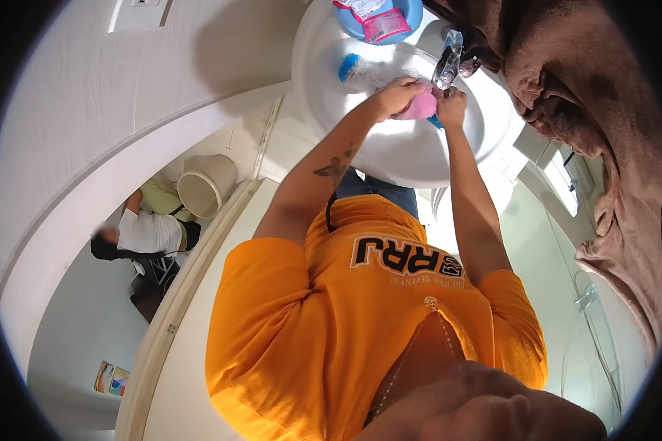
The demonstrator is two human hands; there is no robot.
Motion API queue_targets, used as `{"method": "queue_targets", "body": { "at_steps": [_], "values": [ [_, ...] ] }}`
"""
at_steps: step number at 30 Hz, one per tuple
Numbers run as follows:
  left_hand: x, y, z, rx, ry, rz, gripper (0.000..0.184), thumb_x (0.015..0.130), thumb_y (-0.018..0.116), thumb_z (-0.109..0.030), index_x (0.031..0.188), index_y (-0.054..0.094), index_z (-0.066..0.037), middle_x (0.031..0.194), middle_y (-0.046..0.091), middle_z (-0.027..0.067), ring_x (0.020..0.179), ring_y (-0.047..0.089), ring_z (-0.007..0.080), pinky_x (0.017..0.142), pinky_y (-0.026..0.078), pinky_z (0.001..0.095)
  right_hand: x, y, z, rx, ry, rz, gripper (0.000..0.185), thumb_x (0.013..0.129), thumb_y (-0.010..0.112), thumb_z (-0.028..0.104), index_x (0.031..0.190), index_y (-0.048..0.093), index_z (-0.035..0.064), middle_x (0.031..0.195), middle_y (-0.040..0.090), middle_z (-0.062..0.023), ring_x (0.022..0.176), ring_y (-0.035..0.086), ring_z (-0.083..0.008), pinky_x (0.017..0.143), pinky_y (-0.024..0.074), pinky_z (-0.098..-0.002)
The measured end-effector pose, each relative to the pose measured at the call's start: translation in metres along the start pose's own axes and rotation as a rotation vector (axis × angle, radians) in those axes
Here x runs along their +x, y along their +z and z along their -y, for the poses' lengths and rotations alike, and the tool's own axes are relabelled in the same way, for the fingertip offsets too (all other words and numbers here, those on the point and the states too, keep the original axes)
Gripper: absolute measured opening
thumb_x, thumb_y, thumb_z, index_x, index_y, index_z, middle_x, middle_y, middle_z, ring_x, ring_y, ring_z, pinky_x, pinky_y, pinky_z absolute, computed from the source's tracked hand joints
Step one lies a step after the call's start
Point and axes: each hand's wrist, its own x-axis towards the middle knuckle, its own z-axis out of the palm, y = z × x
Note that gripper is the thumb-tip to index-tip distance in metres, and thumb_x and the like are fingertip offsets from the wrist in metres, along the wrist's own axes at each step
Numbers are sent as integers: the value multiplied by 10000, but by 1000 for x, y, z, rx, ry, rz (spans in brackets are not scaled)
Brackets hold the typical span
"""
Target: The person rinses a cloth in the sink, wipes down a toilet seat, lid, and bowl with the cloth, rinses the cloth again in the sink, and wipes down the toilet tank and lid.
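My left hand point(403, 98) is closed around a soft pink cloth point(421, 105) over the white sink point(316, 110). Close beside it, right under the chrome faucet point(449, 62), my right hand point(451, 108) has its fingers curled at the edge of the cloth. What those fingers hold is hidden. A small blue piece point(435, 121) shows below the cloth between both hands; its kind I cannot make out. Inside the sink, to the left, lies an item with a blue end point(349, 67) and a pale, clear-looking body.
A blue basin point(412, 15) with a pink-edged packet point(385, 26) stands at the sink's far rim. Brown fabric point(566, 88) hangs at the right. Through the doorway on the left are a person in a white top point(151, 231) and a white bucket point(207, 185).
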Motion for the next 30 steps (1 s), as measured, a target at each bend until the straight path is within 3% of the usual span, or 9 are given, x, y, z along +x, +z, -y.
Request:
{"method": "queue_targets", "body": {
  "at_steps": [2,4,6,8,13,15,20,25,30],
  "values": [
    [5,-19,-3,682,-36,-36,255,902,526,-187,1049,537,20,877,599,80,748,599,143,644,514,316,-4,-13,-1,-37,158,51,349,718,670,132,1046,601,34,1099,557,-183,1070,514,-334,875,440,-354],
    [-7,-15,-6,811,-9,-15,247,887,544,-188,1013,545,25,863,595,71,758,574,139,698,486,302,-21,-28,19,656,-229,333,479,683,715,67,1129,545,26,1178,499,-154,1110,493,-305,939,397,-362],
    [-39,5,-19,1092,409,64,212,884,534,-173,964,552,22,846,587,56,762,539,139,735,451,291,-42,-6,35,853,-126,416,506,646,740,17,1116,554,33,1150,509,-142,1079,519,-269,901,428,-340],
    [-67,11,-46,1007,439,140,214,883,513,-180,951,556,18,848,582,62,770,506,140,746,427,287,-38,16,27,830,-239,278,447,705,709,43,1127,562,44,1094,553,-130,990,565,-236,857,453,-313],
    [-77,-37,-57,222,427,-273,276,856,527,-191,1000,579,39,903,633,179,841,609,292,775,466,372,-36,-41,46,971,315,372,277,863,460,-64,1136,499,-35,1006,579,-115,848,613,-195,779,557,-334],
    [-74,-54,-64,1129,225,-330,406,825,574,-184,1150,511,50,1097,583,213,1023,571,317,906,432,376,-39,-64,51,958,305,351,288,850,428,-109,1124,491,-50,1004,572,-124,844,616,-207,789,564,-342],
    [-29,-41,18,1323,730,-69,747,730,711,-178,1343,314,-20,1299,456,202,1108,517,293,920,424,356,-61,-100,83,1499,371,426,389,739,371,-197,1078,471,-37,1073,531,-158,933,604,-222,869,532,-368],
    [-9,-22,16,623,481,-108,260,782,580,-40,1035,531,-6,1034,607,140,870,598,237,803,465,300,-57,-84,44,1474,409,561,436,802,577,265,1150,470,24,1172,504,-111,1161,442,-269,914,433,-434],
    [7,-22,23,516,391,-14,290,805,573,-8,1093,534,-2,1051,582,72,944,557,148,789,460,259,-40,-73,52,1477,495,675,639,803,656,317,1290,376,12,1167,521,-124,1079,524,-236,797,515,-349]
  ]
}}
